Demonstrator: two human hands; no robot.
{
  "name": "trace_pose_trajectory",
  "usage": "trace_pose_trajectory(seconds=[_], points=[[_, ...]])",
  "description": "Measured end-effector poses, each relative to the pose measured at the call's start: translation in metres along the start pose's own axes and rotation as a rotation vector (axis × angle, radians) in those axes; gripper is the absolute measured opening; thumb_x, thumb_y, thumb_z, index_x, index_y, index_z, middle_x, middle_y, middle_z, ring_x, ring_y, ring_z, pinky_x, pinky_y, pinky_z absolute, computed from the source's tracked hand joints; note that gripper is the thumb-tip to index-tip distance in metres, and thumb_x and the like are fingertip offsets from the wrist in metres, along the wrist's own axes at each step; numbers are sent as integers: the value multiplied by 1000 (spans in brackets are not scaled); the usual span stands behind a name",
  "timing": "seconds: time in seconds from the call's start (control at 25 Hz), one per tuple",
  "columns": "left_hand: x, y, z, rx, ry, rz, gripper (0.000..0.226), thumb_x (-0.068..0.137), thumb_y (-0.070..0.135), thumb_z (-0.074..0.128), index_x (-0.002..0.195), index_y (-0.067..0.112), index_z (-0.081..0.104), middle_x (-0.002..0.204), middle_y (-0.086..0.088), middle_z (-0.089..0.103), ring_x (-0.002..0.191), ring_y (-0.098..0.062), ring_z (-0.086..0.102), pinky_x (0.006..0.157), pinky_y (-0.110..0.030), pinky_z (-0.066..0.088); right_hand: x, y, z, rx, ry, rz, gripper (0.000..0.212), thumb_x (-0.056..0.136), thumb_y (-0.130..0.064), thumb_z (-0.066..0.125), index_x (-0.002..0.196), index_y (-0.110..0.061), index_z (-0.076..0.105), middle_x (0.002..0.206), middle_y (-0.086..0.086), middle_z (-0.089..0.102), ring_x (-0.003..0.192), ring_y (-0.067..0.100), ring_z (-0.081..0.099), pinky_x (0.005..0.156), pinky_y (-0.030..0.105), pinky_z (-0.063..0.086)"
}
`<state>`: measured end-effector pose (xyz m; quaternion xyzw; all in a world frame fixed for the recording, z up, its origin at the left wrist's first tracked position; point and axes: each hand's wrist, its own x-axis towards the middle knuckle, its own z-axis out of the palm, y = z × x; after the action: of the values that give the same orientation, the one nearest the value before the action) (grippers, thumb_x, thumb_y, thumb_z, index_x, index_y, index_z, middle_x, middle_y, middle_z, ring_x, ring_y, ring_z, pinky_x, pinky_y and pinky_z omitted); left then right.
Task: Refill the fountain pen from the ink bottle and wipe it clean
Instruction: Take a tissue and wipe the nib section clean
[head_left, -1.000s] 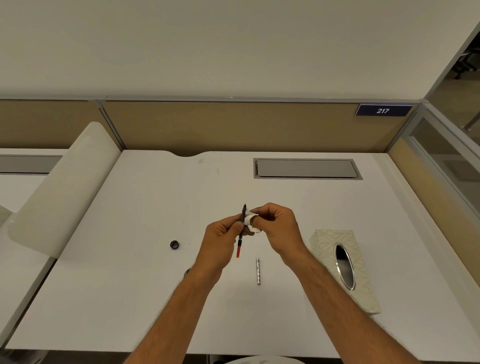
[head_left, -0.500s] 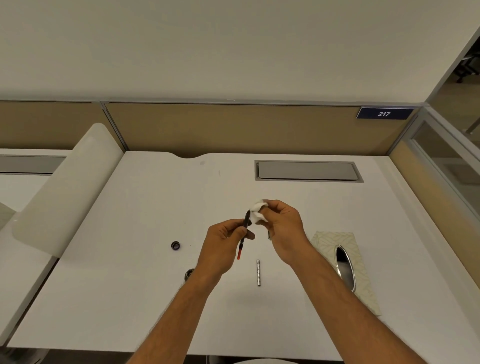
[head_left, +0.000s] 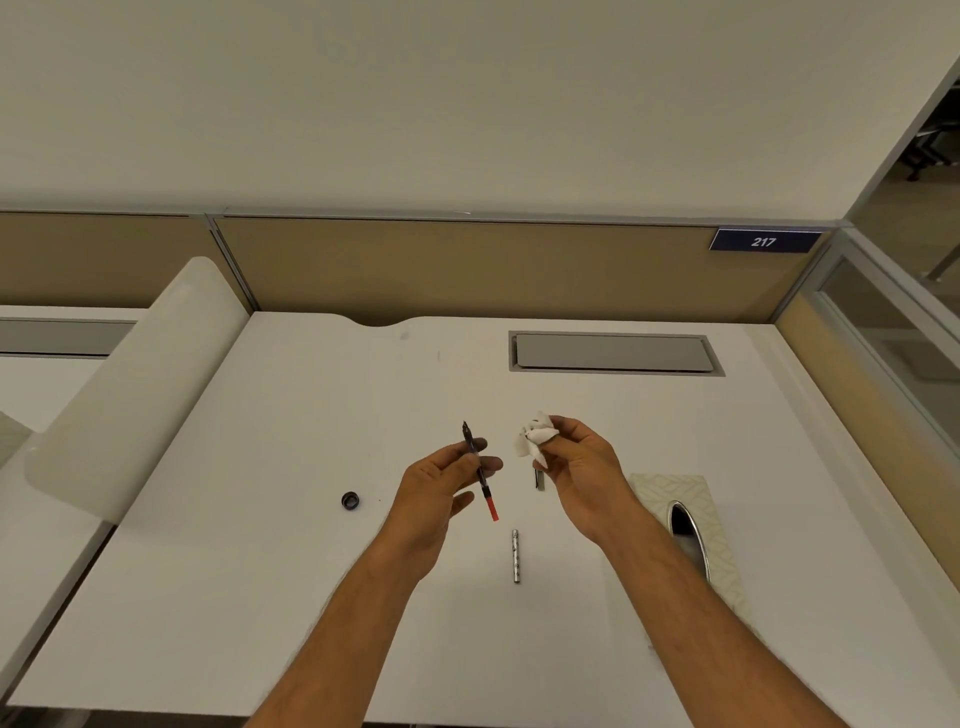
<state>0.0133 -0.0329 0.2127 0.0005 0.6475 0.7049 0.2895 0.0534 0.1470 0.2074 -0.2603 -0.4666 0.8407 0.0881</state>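
**Light, Slim Pen Section Pinched Mid-Length**

The left hand (head_left: 441, 486) pinched the pen section (head_left: 479, 470), nib up, left of the tissue box (head_left: 685, 499). The right hand (head_left: 576, 462), apart, clutched a crumpled tissue (head_left: 534, 439). Slim, light and likely ink-slick, the section was best gripped mid-body, sparing the fragile nib.

"217" on blue partition sign (head_left: 764, 241)
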Motion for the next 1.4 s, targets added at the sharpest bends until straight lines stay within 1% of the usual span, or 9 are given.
trace_pose_trajectory(seconds=[0.08, 0.24, 0.44, 0.68, 0.84, 0.96, 1.04, 1.28, 1.4], points=[[1, -4, 0, -51, -15, -53, 22, 101, 17, 51, 113, 19, 69, 104, -3, 78, 110, -15, 68, 98, -40, 42, 0, 5, 0, -44, -11, -17, 20, 86, 11, 64, 101, -2, 68, 95, 9, 74, 82, 18, 72, 67, 22, 58], [3, -7, -1, -172, -75, -144, 21, 99, 16, 52, 108, 15, 72, 114, -5, 75, 116, -22, 65, 99, -43, 44, -1, 11, 1, -148, -37, -23, 18, 87, 11, 63, 95, -4, 67, 92, 12, 72, 68, 11, 70, 56, 16, 52], [3, -10, 0, -329, -104, -226, 21, 97, 16, 56, 103, 10, 75, 124, -9, 70, 118, -25, 64, 100, -47, 47, 4, 18, 1, -291, -46, 3, 22, 83, -5, 74, 105, -6, 72, 102, 9, 77, 88, 20, 68, 70, 30, 51], [2, -12, -1, -256, -179, -195, 29, 97, 20, 55, 118, 8, 72, 123, -13, 69, 120, -29, 62, 107, -54, 44, 1, 26, 6, -397, -58, 28, 14, 83, -8, 74, 96, -12, 73, 89, -1, 75, 89, 17, 65, 81, 35, 45], [3, -12, 1, -202, -125, -174, 28, 97, 18, 55, 117, 7, 72, 121, -16, 70, 116, -29, 66, 94, -42, 52, 2, 31, 12, -460, -69, -6, 13, 84, -7, 73, 96, -13, 74, 92, 2, 75, 88, 15, 67, 78, 27, 48], [6, -15, -1, -170, -119, -172, 27, 97, 16, 56, 116, 7, 72, 118, -18, 71, 116, -30, 66, 93, -39, 52, 7, 34, 14, -506, -51, -44, 11, 82, -8, 76, 91, -14, 75, 98, 5, 74, 101, 22, 65, 93, 34, 51], [8, -17, -2, -157, -110, -173, 25, 96, 14, 57, 113, 7, 74, 110, -12, 74, 116, -30, 65, 98, -42, 50, 9, 36, 14, -574, -38, -66, 12, 81, -14, 78, 91, -18, 73, 103, 1, 71, 109, 21, 59, 91, 37, 46], [15, -20, -6, -160, -89, -150, 19, 93, 17, 63, 103, 12, 78, 106, -4, 75, 104, -23, 64, 94, -40, 47, 17, 42, 14, -741, -17, -118, 65, 79, -24, 82, 133, -26, 46, 114, -1, 57, 114, 18, 49, 89, 30, 43], [21, -21, -8, -149, -74, -133, 20, 93, 19, 63, 106, 14, 78, 112, -2, 75, 106, -20, 62, 90, -35, 47, 22, 45, 11, -726, -53, -109, 67, 79, -26, 82, 136, -26, 46, 113, -2, 60, 109, 13, 52, 90, 29, 43]])
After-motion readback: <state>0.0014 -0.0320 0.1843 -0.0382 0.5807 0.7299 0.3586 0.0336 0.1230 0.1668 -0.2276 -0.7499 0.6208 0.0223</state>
